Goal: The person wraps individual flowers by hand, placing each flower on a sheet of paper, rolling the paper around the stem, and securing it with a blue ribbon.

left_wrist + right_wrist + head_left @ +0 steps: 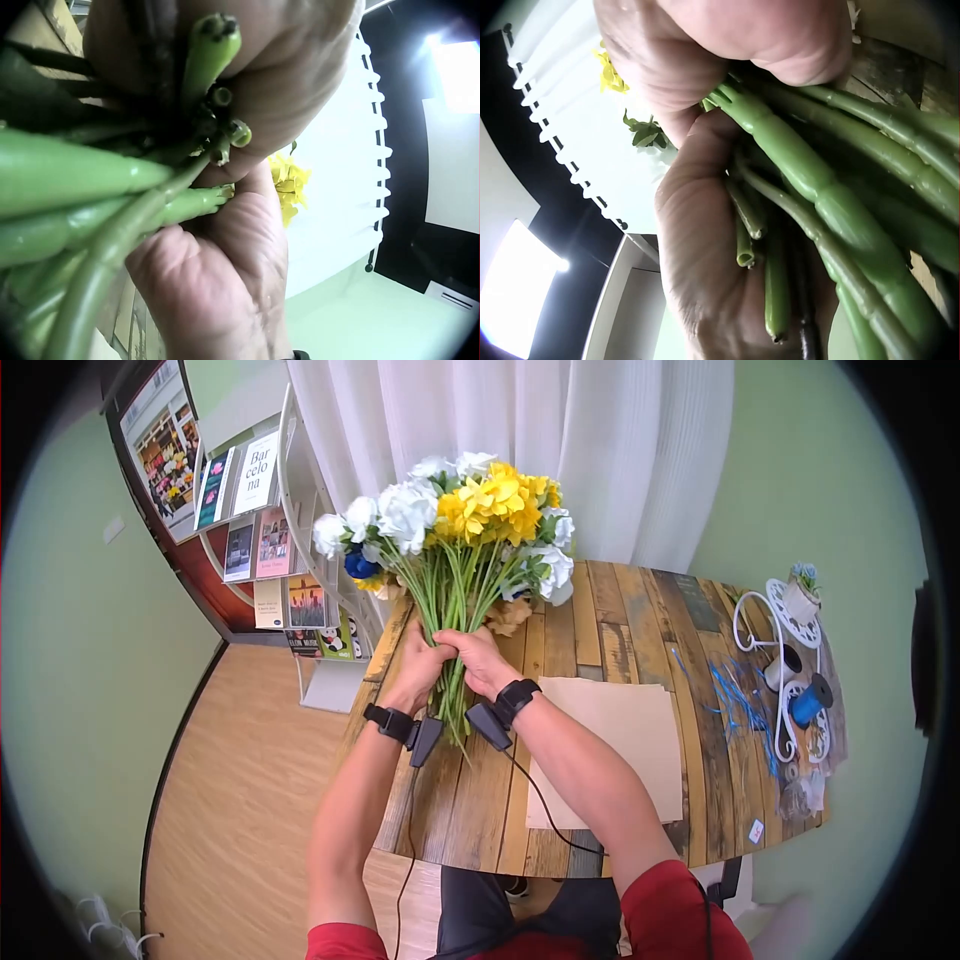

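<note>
A large bouquet of artificial flowers stands upright over the table, its green stems [458, 585] bunched together. White blooms [407, 517], yellow blooms [490, 508] and a dark blue bloom [361, 565] spread above. My left hand [416, 668] grips the stems from the left side. From the right, my right hand [478, 660] wraps the same bundle, the two hands meeting at the front. Cut stem ends [212, 56] of different lengths poke out below the grip in the left wrist view. Thick green stems [810, 180] run past both palms in the right wrist view.
Brown paper sheets [612, 750] lie on the wooden table [485, 800], right of the bouquet. Farther right are blue ribbon strips [738, 700], a blue ribbon spool [810, 700] and a white metal stand [748, 622]. A magazine rack [300, 560] and white curtain [640, 470] stand behind.
</note>
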`<action>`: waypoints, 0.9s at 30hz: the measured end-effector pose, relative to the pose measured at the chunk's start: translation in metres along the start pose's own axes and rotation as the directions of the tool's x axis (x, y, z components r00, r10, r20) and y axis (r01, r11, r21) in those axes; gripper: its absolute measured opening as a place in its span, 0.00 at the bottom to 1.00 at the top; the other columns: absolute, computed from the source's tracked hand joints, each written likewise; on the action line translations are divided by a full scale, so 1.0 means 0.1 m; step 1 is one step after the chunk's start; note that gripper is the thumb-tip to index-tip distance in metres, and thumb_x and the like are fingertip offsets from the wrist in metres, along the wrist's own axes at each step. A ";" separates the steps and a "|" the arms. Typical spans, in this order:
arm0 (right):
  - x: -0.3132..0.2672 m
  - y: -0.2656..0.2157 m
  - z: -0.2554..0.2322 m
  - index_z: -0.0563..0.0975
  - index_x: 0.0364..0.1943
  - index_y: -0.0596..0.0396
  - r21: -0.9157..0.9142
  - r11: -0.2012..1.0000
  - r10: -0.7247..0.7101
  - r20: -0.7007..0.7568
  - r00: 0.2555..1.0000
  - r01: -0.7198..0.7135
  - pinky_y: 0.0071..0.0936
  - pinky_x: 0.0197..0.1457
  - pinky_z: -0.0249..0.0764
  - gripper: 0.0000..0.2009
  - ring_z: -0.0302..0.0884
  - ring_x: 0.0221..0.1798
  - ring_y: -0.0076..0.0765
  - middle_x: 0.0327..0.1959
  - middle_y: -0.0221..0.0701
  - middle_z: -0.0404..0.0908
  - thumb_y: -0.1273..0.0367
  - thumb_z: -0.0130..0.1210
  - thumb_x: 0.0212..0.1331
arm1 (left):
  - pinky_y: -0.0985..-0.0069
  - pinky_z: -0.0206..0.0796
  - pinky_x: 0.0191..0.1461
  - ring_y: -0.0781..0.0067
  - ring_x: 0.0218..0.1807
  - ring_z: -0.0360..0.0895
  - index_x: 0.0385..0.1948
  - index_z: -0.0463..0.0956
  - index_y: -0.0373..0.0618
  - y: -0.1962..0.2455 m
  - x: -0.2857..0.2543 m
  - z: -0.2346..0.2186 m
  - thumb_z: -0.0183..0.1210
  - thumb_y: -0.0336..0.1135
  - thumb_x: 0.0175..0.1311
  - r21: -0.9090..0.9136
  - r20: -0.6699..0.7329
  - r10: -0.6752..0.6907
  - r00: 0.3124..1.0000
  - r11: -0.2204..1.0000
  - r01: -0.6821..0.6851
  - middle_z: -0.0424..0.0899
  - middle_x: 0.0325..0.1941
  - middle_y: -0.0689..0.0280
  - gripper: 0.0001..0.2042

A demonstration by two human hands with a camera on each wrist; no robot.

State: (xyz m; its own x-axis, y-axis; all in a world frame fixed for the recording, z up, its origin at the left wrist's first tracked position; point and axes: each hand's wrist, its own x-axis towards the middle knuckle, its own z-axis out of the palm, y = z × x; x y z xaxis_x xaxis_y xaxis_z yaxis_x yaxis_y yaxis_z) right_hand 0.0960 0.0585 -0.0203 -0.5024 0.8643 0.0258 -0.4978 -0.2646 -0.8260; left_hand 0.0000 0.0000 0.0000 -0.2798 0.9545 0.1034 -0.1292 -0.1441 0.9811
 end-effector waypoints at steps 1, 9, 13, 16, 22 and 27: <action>-0.03 -0.03 0.05 0.81 0.41 0.64 0.014 1.000 -0.022 0.064 0.998 0.021 0.28 0.42 0.75 0.12 0.80 0.37 0.29 0.37 0.35 0.83 0.73 0.63 0.52 | 0.72 0.72 0.52 0.66 0.49 0.78 0.59 0.59 0.36 0.06 -0.05 -0.01 0.53 0.15 0.49 0.041 -0.017 0.059 0.998 0.997 -0.058 0.76 0.50 0.57 0.30; -0.11 -0.34 0.39 0.79 0.46 0.59 0.247 0.968 -0.035 0.339 0.940 -0.053 0.29 0.54 0.72 0.15 0.79 0.46 0.28 0.45 0.32 0.83 0.72 0.62 0.54 | 0.74 0.69 0.56 0.66 0.51 0.76 0.63 0.56 0.36 0.55 -0.20 0.02 0.51 0.15 0.50 0.360 -0.050 0.437 0.898 0.847 -0.392 0.76 0.51 0.57 0.32; 0.05 -0.39 0.41 0.79 0.47 0.57 0.402 0.901 -0.005 0.386 0.922 -0.163 0.33 0.57 0.72 0.17 0.80 0.46 0.34 0.47 0.33 0.83 0.62 0.59 0.57 | 0.64 0.69 0.57 0.50 0.52 0.77 0.63 0.56 0.34 0.70 -0.23 0.25 0.53 0.20 0.50 0.736 -0.027 0.635 0.772 0.535 -0.414 0.73 0.55 0.48 0.33; 0.11 -0.32 0.29 0.78 0.51 0.51 0.408 0.902 0.015 0.293 0.956 -0.140 0.36 0.57 0.72 0.23 0.80 0.49 0.35 0.49 0.32 0.83 0.49 0.48 0.63 | 0.53 0.69 0.54 0.35 0.51 0.73 0.66 0.54 0.37 0.48 -0.11 0.29 0.55 0.21 0.48 0.870 0.000 0.646 0.763 0.376 -0.318 0.68 0.57 0.42 0.37; 0.81 0.64 -0.84 0.71 0.60 0.49 0.122 0.899 0.437 -0.170 0.883 -0.421 0.54 0.54 0.73 0.26 0.72 0.62 0.45 0.61 0.40 0.74 0.50 0.42 0.66 | 0.56 0.71 0.59 0.41 0.59 0.72 0.70 0.47 0.39 -0.81 0.16 0.07 0.70 0.22 0.41 0.982 0.026 0.183 0.983 0.180 -0.059 0.60 0.69 0.48 0.51; 0.57 0.36 -0.72 0.63 0.64 0.53 -0.034 0.875 0.462 -0.231 0.856 -0.482 0.59 0.54 0.71 0.29 0.67 0.65 0.52 0.68 0.48 0.62 0.52 0.47 0.63 | 0.59 0.66 0.65 0.41 0.64 0.68 0.73 0.40 0.39 -0.70 0.22 0.20 0.72 0.35 0.42 0.973 -0.027 -0.035 0.999 0.226 0.034 0.53 0.74 0.47 0.56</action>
State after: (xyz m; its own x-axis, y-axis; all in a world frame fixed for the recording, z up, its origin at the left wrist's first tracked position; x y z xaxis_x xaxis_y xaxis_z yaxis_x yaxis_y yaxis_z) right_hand 0.1003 0.1292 -0.0896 -0.4967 0.7164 -0.4900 -0.1696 -0.6338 -0.7547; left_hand 0.0222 0.0361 -0.0632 -0.3008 0.9515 0.0648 0.8872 0.2543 0.3850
